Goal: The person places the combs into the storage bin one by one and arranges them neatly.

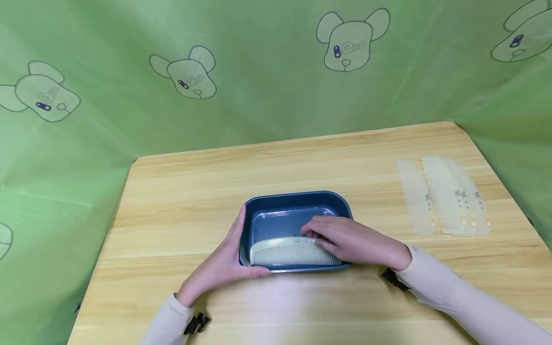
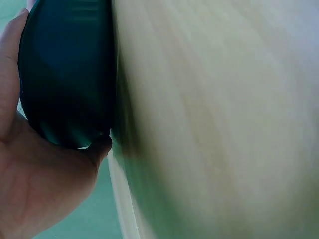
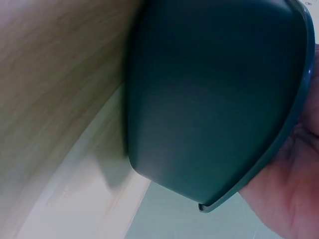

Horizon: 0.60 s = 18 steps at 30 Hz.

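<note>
A dark blue rectangular tray (image 1: 297,196) stands on the table in the head view. My left hand (image 1: 226,261) grips its near left corner, thumb along the front rim and fingers along the left side. The left wrist view shows this hand (image 2: 47,174) around the tray's dark outer wall (image 2: 70,69). Inside the tray, a pale translucent comb (image 1: 289,252) leans along the near wall, teeth downward. My right hand (image 1: 345,238) reaches over the tray's right side and pinches the comb's spine near its right end. In the right wrist view the tray wall (image 3: 214,99) hides the fingertips.
Several pale combs lie at the right of the table, one apart (image 1: 416,199) and others overlapping (image 1: 450,199), teeth to the left. A green cloth (image 1: 267,96) with printed animal heads rises behind the wooden table (image 1: 185,191).
</note>
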### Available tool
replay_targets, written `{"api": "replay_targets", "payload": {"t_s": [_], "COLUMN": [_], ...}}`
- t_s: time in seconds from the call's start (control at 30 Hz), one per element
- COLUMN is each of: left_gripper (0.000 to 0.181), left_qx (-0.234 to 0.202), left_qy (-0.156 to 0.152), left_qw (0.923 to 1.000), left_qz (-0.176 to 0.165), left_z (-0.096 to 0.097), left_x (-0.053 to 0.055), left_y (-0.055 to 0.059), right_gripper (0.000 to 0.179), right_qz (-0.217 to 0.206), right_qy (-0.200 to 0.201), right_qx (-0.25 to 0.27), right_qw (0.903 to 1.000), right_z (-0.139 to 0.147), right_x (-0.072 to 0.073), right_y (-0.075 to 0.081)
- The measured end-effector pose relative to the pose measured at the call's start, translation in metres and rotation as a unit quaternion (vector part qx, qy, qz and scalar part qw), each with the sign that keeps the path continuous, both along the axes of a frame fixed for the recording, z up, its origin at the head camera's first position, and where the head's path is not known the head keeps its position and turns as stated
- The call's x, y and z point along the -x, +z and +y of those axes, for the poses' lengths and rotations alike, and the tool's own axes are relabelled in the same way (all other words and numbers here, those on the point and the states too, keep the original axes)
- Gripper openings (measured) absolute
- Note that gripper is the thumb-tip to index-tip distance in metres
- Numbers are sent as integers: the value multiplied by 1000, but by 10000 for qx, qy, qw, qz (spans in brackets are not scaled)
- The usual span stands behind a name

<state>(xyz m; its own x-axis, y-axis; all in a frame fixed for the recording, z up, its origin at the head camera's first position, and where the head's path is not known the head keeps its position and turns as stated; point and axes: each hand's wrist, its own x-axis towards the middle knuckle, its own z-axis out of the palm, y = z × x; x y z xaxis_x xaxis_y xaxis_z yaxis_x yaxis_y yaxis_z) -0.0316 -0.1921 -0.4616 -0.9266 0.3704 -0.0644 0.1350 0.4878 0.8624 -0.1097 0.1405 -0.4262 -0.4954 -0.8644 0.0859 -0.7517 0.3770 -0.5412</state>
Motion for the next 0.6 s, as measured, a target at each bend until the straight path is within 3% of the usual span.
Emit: {"api": "replay_targets", "payload": {"t_s": [0.23,0.6], "left_gripper": [150,150], "left_qx": [-49,-86], "left_qy": [25,20], "left_qw": [10000,10000], "left_qz": [-15,12], "left_z": [1,1], "left_x": [-1,0], "left_y": [-1,1], "right_gripper": [24,21], "right_qz": [-563,-1352], "right_qy": [-269,-244], "right_qx": [-11,996], "right_qw": [9981,9855], "right_z": [1,7], "right_x": [1,6], "right_y": [1,0]}}
